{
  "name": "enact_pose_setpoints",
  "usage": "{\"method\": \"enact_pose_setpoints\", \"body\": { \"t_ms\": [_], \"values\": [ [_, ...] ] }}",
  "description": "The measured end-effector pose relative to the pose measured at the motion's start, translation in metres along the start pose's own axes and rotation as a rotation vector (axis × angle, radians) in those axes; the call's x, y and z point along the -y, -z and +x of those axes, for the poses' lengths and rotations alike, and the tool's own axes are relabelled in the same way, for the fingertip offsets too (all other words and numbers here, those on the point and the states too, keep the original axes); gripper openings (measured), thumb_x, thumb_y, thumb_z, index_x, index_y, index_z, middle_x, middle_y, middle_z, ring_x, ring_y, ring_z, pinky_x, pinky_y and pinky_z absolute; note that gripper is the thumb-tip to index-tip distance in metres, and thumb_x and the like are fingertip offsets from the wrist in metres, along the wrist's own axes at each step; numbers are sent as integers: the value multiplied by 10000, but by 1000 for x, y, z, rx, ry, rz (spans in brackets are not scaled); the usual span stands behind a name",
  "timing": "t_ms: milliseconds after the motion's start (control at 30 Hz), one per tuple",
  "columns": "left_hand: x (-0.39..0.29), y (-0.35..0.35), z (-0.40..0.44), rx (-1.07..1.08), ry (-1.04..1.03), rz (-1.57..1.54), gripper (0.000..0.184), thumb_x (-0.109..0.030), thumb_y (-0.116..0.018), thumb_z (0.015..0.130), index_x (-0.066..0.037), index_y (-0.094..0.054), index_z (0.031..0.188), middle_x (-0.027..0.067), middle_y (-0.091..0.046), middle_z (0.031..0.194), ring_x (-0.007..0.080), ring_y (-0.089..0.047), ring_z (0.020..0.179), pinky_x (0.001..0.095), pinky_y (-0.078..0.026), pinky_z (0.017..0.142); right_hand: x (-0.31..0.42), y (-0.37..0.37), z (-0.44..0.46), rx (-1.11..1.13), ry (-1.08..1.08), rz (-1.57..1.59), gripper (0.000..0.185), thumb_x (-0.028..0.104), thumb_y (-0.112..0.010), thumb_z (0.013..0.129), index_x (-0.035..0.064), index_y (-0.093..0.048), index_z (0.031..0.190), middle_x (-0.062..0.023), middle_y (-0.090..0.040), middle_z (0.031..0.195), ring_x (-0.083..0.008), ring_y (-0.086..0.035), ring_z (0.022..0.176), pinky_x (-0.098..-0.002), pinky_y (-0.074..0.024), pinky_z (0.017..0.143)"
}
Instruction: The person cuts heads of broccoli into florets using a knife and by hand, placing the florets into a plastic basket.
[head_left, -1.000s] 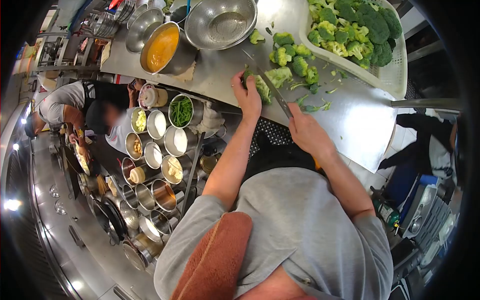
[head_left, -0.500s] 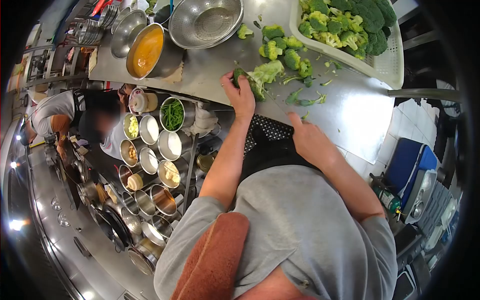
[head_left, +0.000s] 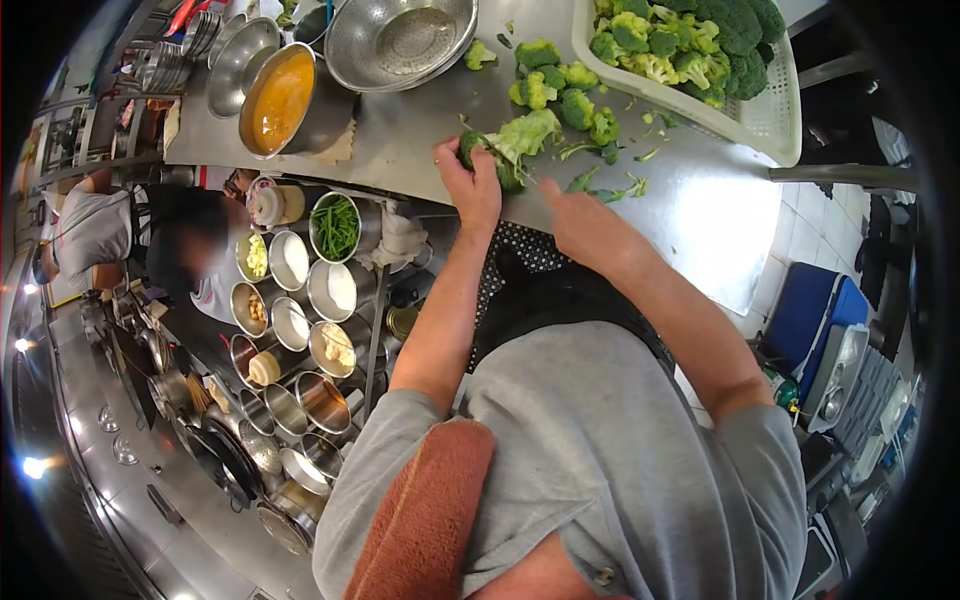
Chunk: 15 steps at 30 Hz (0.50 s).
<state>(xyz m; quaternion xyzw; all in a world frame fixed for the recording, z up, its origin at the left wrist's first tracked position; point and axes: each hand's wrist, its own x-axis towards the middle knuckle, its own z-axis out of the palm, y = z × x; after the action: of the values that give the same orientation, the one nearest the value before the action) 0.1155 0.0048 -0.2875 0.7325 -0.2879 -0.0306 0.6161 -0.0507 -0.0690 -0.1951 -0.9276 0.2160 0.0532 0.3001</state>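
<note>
Over the steel worktop (head_left: 400, 130), near its front edge, my left hand (head_left: 470, 188) is closed round a broccoli head (head_left: 528, 135), its pale stem side pointing away to the right. My right hand (head_left: 590, 228) grips a knife (head_left: 518, 172), its fingers round a handle that is mostly hidden. The thin blade reaches left to the broccoli, touching or just beside it. Cut florets (head_left: 578, 108) lie just beyond, with leafy trimmings (head_left: 608, 184) to the right of the blade.
A white crate (head_left: 765, 130) of broccoli stands at the back right. A perforated bowl (head_left: 405, 40) and a pot of orange liquid (head_left: 283, 105) sit back left. Several ingredient tins (head_left: 335, 225) fill the lower left. Another person (head_left: 100, 230) works at the far left.
My right hand has moved left and slightly up, bringing the knife further into or across the broccoli. My left hand still holds the broccoli. The whole view has shifted slightly.
</note>
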Motion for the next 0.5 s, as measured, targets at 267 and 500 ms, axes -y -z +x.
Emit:
{"method": "enact_pose_setpoints", "body": {
  "t_ms": [267, 500],
  "values": [
    [-9, -12, -13, -56, -37, -24, 441, -140, -598, 879, 60, -489, 1257, 217, -528, 1176, 332, -526, 1080, 414, -405, 990, 5, 4, -8, 49, -39, -65, 302, -14, -515, 846, -43, -458, 1140, -269, -677, 776, -410, -702, 783, -500, -559, 673],
    [-13, -23, -23, -60, 8, -27, 435, -103, -585, 827, 77, -504, 1214, 213, -531, 1126, 334, -525, 1049, 418, -410, 969, 2, 5, -11, 3, -125, 37, 396, -51, -517, 807, -44, -422, 1191, -292, -644, 744, -468, -663, 745, -544, -528, 678]
  ]
}}
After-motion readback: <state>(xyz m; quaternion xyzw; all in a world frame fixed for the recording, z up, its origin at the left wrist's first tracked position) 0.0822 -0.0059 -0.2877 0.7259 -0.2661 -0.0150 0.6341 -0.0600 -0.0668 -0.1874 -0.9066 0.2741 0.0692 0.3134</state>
